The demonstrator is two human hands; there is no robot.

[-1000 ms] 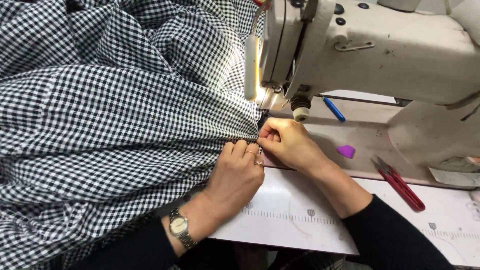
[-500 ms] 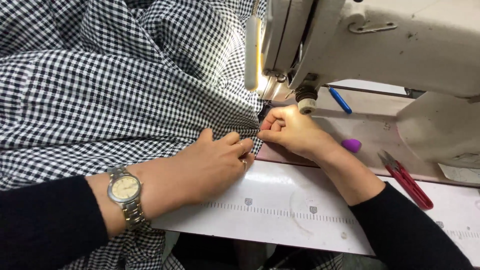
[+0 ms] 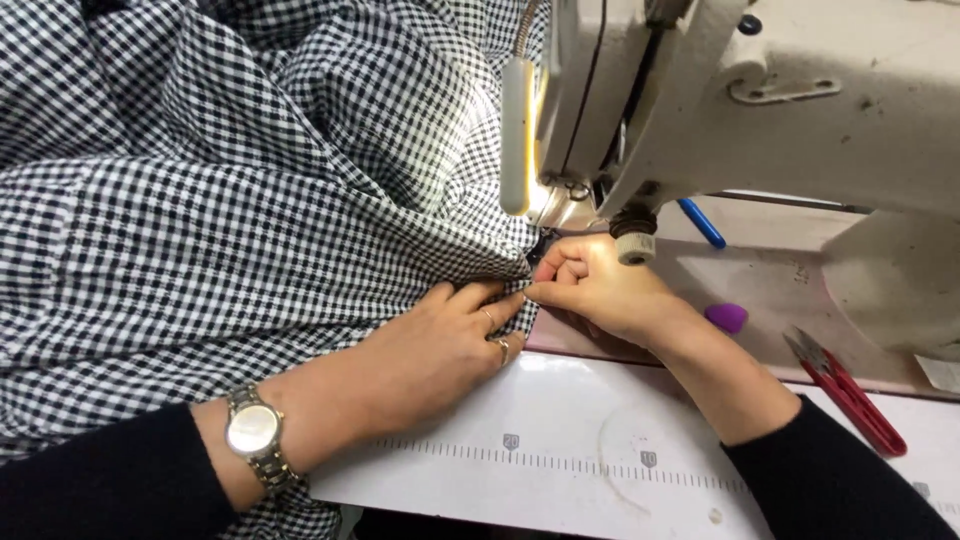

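Your left hand (image 3: 440, 350) presses flat, fingers together, on the black-and-white gingham cotton fabric (image 3: 250, 200); your right hand (image 3: 590, 290) pinches its edge beside the cream sewing machine's (image 3: 800, 110) needle. Most fabric looks unfed.

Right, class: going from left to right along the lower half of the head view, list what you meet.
Wristwatch → left hand → right hand → purple chalk piece → red thread snips.
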